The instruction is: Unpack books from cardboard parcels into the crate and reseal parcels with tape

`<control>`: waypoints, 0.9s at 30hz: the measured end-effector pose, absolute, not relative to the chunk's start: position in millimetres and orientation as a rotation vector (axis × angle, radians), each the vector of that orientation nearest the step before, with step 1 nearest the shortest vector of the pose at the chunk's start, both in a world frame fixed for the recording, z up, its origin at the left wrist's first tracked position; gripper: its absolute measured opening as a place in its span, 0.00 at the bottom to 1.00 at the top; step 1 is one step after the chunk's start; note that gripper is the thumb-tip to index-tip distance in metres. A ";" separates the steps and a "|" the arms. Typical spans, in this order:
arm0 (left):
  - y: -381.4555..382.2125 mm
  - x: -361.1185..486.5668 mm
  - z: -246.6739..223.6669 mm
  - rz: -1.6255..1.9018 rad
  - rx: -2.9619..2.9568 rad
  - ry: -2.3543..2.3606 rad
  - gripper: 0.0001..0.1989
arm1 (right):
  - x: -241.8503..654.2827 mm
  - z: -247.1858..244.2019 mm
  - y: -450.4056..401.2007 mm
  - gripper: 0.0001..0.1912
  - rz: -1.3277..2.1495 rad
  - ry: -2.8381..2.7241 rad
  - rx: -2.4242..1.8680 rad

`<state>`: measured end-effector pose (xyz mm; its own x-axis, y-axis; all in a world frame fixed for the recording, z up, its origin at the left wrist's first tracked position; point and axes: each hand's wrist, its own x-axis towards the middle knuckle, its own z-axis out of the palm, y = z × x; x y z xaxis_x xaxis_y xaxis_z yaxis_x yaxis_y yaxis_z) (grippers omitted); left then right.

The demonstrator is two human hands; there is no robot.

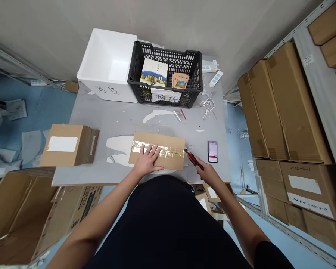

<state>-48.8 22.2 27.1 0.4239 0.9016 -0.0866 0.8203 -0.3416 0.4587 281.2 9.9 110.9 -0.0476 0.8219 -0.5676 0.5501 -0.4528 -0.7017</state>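
Cardboard box (156,150), taped along its seam, lies flat on the grey table (123,121) in front of the black plastic crate (196,74). In the head view, your open left hand (148,160) presses flat on the box, pinning it steady, while your right hand (205,173) closes around a red-and-black utility knife (193,159), its tip at the box's end, beside a smartphone (212,151).

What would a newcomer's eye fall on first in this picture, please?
The eye falls first on the taped cardboard box near the front of the grey table, with the left hand flat on it and the right hand holding a red and black box cutter at its edge. At the far end of the table stands a black plastic crate holding books. Large cardboard boxes fill the shelves on the right.
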 end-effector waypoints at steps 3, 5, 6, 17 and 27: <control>22.9 -48.5 28.6 0.248 2.232 1.465 0.49 | 281.3 115.8 10.9 0.31 1.541 -1.471 -1.987; 23.2 -48.6 29.0 0.231 2.246 1.465 0.48 | 280.9 117.0 10.2 0.32 1.560 -1.475 -2.007; 23.2 -48.8 28.9 0.225 2.257 1.465 0.48 | 280.7 116.9 9.6 0.32 1.562 -1.476 -2.016; 21.5 -48.6 30.8 0.144 2.423 1.495 0.45 | 283.9 112.3 -4.2 0.32 1.455 -1.705 -1.981; 20.5 -49.1 29.4 0.171 2.487 1.488 0.47 | 289.6 109.3 -10.9 0.31 1.386 -1.806 -1.966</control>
<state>-49.1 20.5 29.4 0.4750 0.8797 -0.0213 0.8519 -0.4537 0.2616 289.6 -10.9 109.3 -0.1401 0.8428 -0.5196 0.7200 -0.2735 -0.6378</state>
